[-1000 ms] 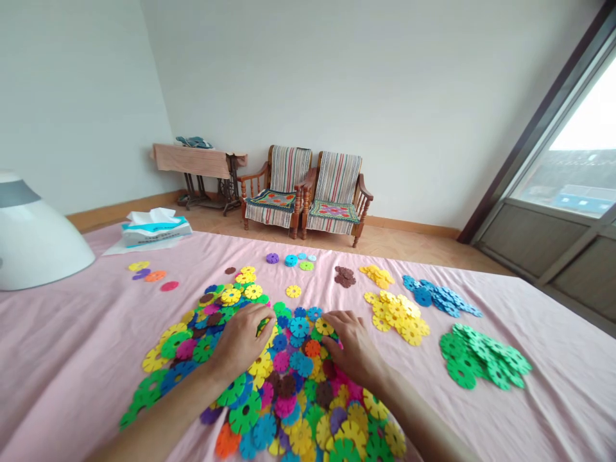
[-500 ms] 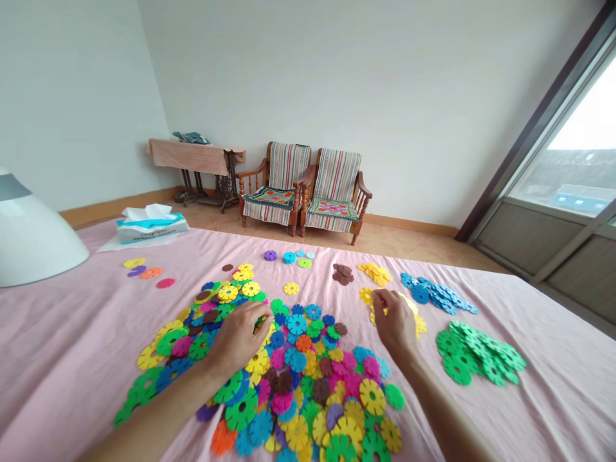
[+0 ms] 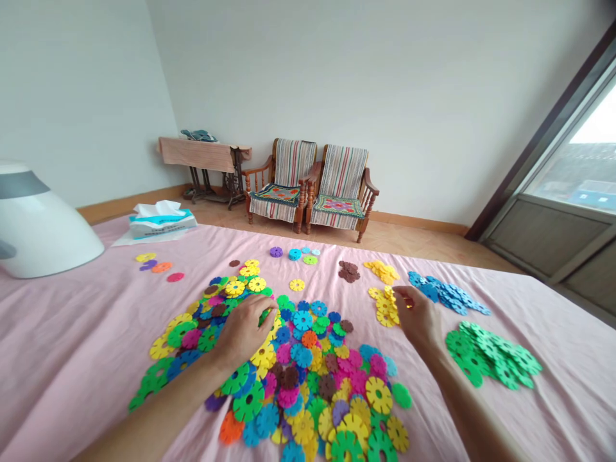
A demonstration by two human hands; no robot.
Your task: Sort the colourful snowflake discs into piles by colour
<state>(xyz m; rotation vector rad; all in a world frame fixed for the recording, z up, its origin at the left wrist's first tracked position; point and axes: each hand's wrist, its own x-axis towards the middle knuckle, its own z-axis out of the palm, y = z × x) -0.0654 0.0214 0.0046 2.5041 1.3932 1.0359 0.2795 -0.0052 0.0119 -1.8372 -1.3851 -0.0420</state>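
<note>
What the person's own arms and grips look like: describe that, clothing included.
The left grip and right grip are bare, with no gloves, rings or watches visible. The left forearm and right forearm are uncovered too, tapering towards the wrist; no sleeves, bracelets or markings show.
</note>
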